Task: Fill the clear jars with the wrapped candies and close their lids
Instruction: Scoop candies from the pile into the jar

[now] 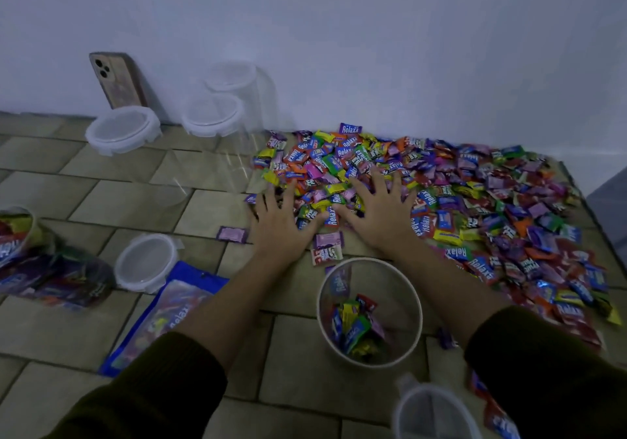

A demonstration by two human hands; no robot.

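— Closest in, under the right forearm?
— Blurred white round thing, perhaps a lid.
— Between the wrists?
— Open clear jar, upright, a few wrapped candies at the bottom.
— Hands?
— Left hand and right hand side by side, fingers spread wide, flat on the near edge of the candy pile, gripping nothing.
— Left of the left hand?
— Loose lid beside a blue bag; further left, a candy-filled jar.
— Beyond the left fingertips?
— Three lidded empty jars by the wall.
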